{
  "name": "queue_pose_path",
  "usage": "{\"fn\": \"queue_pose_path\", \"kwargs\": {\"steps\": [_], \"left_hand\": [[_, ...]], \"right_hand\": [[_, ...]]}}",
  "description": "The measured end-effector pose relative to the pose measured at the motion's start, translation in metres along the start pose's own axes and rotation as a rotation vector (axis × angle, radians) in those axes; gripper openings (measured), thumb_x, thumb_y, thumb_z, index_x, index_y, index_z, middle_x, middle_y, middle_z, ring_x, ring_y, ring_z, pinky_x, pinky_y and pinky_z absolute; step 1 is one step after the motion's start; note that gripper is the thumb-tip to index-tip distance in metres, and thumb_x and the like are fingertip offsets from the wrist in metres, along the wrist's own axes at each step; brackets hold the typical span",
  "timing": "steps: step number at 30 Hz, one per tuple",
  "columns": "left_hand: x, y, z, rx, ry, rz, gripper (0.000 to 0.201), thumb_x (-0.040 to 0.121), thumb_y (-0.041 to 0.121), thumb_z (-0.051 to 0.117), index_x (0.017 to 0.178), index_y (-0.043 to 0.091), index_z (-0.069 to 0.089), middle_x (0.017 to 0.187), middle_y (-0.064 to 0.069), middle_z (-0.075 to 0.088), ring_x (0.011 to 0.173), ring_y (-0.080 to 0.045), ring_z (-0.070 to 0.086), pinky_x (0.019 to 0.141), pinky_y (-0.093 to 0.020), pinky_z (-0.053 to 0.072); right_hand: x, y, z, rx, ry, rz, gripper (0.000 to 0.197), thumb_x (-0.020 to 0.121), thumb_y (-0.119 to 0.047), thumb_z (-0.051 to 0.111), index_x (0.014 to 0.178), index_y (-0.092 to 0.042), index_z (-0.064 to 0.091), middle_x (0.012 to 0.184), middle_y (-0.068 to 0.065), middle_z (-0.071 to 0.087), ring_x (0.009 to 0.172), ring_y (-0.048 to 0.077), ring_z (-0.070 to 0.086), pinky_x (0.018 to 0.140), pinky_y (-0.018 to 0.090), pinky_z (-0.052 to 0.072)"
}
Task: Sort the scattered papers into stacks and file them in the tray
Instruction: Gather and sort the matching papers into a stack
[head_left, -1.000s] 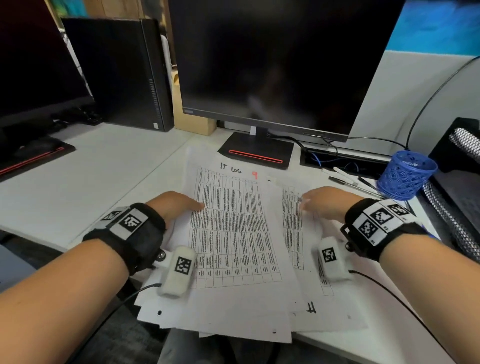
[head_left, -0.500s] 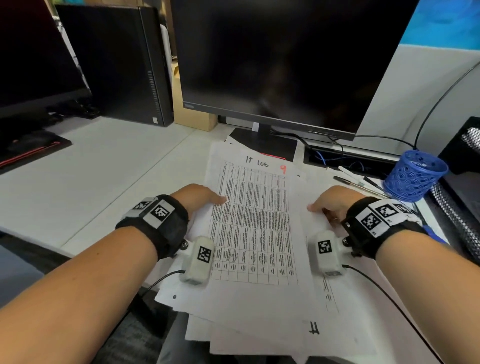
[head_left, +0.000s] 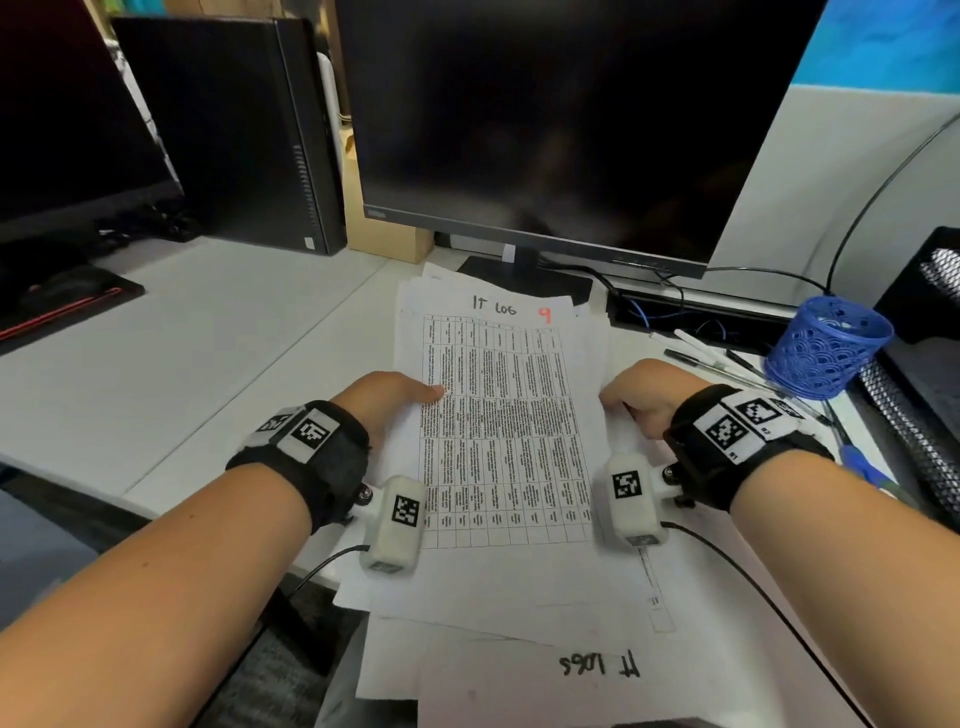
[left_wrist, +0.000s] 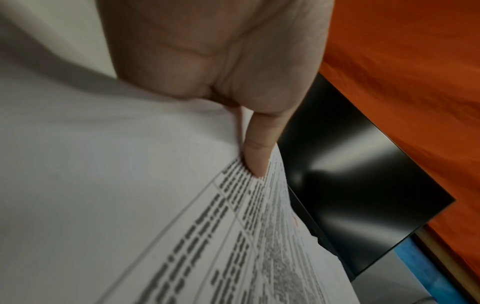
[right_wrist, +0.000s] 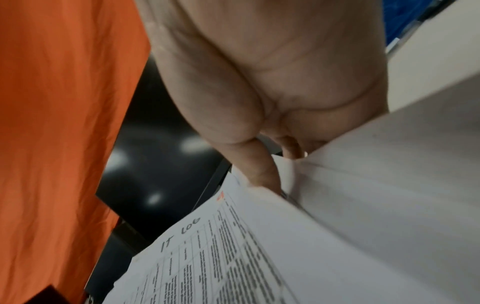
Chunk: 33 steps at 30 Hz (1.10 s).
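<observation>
Here both hands, left hand (head_left: 387, 402) and right hand (head_left: 647, 397), pinch the thin printed paper stack (head_left: 506, 431), seemingly lifted off the desk (head_left: 171, 332)

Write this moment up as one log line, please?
stage: gathering papers | left hand: grips paper stack left edge | right hand: grips right edge | loose sheets lie underneath | not yet filed

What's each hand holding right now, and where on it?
Both hold the same stack of papers, the "IT LOG" sheet on top. The left hand grips its left edge, thumb on the printed table; the right hand grips the right edge, about mid-length.
</observation>
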<state>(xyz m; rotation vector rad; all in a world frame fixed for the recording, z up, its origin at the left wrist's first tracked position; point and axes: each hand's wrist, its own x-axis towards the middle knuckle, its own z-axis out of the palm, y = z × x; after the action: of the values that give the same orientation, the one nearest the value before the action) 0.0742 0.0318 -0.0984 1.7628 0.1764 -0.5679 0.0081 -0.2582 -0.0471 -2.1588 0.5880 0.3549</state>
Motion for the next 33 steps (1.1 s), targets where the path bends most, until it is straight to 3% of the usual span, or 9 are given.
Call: {"fn": "queue_pose_path", "kwargs": {"steps": [5, 8, 10, 16, 20, 23, 25, 29, 33], "left_hand": [[-0.011, -0.006, 0.006, -0.136, 0.035, 0.029, 0.106, 0.036, 0.053, 0.091, 0.128, 0.014, 0.056, 0.134, -0.007, 0.056, 0.123, -0.033, 0.050, 0.104, -0.054, 0.035], [-0.062, 0.017, 0.022, -0.209, 0.116, 0.157, 0.055, 0.079, 0.025, 0.075, 0.130, 0.010, 0.056, 0.129, -0.002, 0.060, 0.113, -0.020, 0.054, 0.103, -0.037, 0.036], [-0.068, 0.019, 0.023, -0.276, 0.132, 0.218, 0.043, 0.087, 0.017, 0.068, 0.128, 0.010, 0.057, 0.121, 0.001, 0.063, 0.099, -0.014, 0.059, 0.088, -0.027, 0.044], [-0.084, 0.047, 0.024, -0.412, 0.261, 0.447, 0.033, 0.090, 0.014, 0.064, 0.122, 0.017, 0.061, 0.108, 0.008, 0.067, 0.086, 0.002, 0.064, 0.063, -0.010, 0.049], [-0.088, 0.072, 0.034, -0.359, 0.364, 0.528, 0.035, 0.091, 0.014, 0.062, 0.124, 0.016, 0.051, 0.117, 0.002, 0.062, 0.085, 0.002, 0.057, 0.070, -0.010, 0.046], [-0.097, 0.086, 0.046, -0.333, 0.484, 0.625, 0.048, 0.093, 0.008, 0.056, 0.134, 0.018, 0.035, 0.113, 0.003, 0.051, 0.078, 0.004, 0.050, 0.055, 0.003, 0.040], [-0.106, 0.098, 0.052, -0.334, 0.489, 0.746, 0.062, 0.092, 0.002, 0.055, 0.142, 0.021, 0.024, 0.127, 0.003, 0.048, 0.092, 0.001, 0.054, 0.067, 0.006, 0.041], [-0.130, 0.127, 0.057, -0.363, 0.454, 0.959, 0.084, 0.088, -0.005, 0.055, 0.148, 0.028, 0.008, 0.142, -0.002, 0.047, 0.118, -0.008, 0.057, 0.098, -0.025, 0.048], [-0.144, 0.148, 0.048, -0.284, 0.474, 1.112, 0.074, 0.090, 0.000, 0.053, 0.148, 0.019, 0.012, 0.140, 0.001, 0.042, 0.109, 0.006, 0.052, 0.083, -0.003, 0.044]], "right_hand": [[0.000, 0.011, 0.006, 0.009, -0.048, 0.020, 0.016, 0.086, 0.002, 0.052, 0.080, -0.013, 0.055, 0.104, 0.014, 0.056, 0.095, 0.023, 0.052, 0.099, 0.039, 0.048], [-0.005, 0.010, 0.004, -0.187, 0.078, -0.036, 0.031, 0.094, -0.013, 0.051, 0.120, 0.003, 0.055, 0.125, 0.019, 0.056, 0.110, 0.029, 0.055, 0.097, 0.036, 0.046], [-0.016, 0.004, -0.003, -0.226, 0.213, -0.086, 0.040, 0.097, -0.030, 0.050, 0.124, -0.001, 0.053, 0.123, 0.011, 0.059, 0.114, 0.030, 0.055, 0.087, 0.030, 0.044], [-0.031, -0.012, -0.027, 0.531, 0.313, -0.252, 0.013, 0.090, -0.010, 0.060, 0.099, -0.017, 0.066, 0.109, 0.007, 0.069, 0.098, 0.023, 0.065, 0.095, 0.044, 0.051], [-0.056, -0.039, -0.028, 0.653, 0.468, -0.398, 0.025, 0.097, -0.023, 0.049, 0.115, -0.009, 0.062, 0.099, 0.005, 0.068, 0.078, 0.011, 0.059, 0.058, 0.014, 0.048], [-0.081, -0.055, -0.024, 0.803, 0.555, -0.524, 0.041, 0.099, -0.045, 0.037, 0.111, -0.016, 0.062, 0.103, 0.002, 0.066, 0.087, 0.009, 0.056, 0.074, 0.020, 0.043], [-0.093, -0.063, -0.020, 0.760, 0.566, -0.656, 0.020, 0.097, -0.038, 0.047, 0.103, -0.023, 0.057, 0.092, -0.011, 0.061, 0.082, 0.001, 0.057, 0.073, 0.011, 0.043], [-0.115, -0.074, -0.030, 0.660, 0.704, -0.810, 0.022, 0.093, -0.005, 0.052, 0.112, -0.015, 0.057, 0.094, -0.007, 0.062, 0.091, 0.001, 0.063, 0.062, -0.002, 0.041], [-0.132, -0.072, -0.051, 0.800, 0.769, -0.929, 0.033, 0.091, -0.007, 0.059, 0.123, -0.010, 0.052, 0.106, -0.007, 0.063, 0.093, -0.005, 0.060, 0.085, 0.009, 0.047]]}}
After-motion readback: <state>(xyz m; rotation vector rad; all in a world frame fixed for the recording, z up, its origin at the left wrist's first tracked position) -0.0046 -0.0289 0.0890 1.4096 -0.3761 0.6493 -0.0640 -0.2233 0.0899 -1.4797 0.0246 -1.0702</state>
